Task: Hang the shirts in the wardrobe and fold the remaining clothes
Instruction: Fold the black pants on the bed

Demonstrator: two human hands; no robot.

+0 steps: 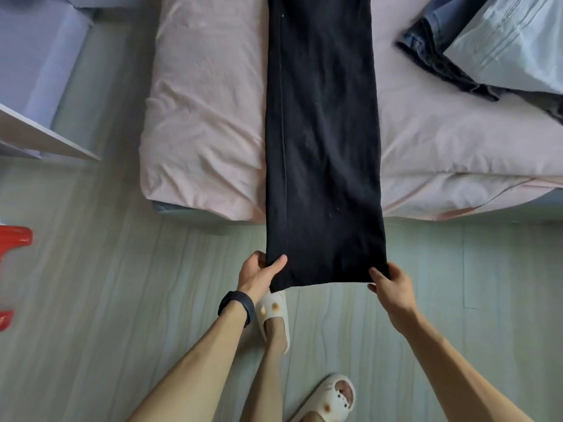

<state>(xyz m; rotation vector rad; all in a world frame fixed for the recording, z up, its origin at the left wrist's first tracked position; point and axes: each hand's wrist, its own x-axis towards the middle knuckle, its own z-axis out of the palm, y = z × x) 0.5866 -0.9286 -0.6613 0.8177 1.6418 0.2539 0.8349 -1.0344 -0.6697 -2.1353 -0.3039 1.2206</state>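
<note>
A pair of black trousers (pixel 323 141) lies lengthwise on the pink bed (pixel 207 117), its lower end stretched past the bed's front edge over the floor. My left hand (pixel 259 271) pinches the left corner of that hem, thumb on top. At the right corner, my right hand (pixel 391 287) grips the hem in the same way. The cloth is pulled flat and taut between both hands. A dark blue denim garment (pixel 438 56) lies crumpled on the bed at the upper right, partly under a pale grey pillow (pixel 511 44).
A white shelf or wardrobe edge (pixel 45 135) stands at the left beside the bed. A red plastic object (pixel 13 239) sits on the floor at the far left. My feet in white slippers (pixel 274 315) stand on the pale wooden floor.
</note>
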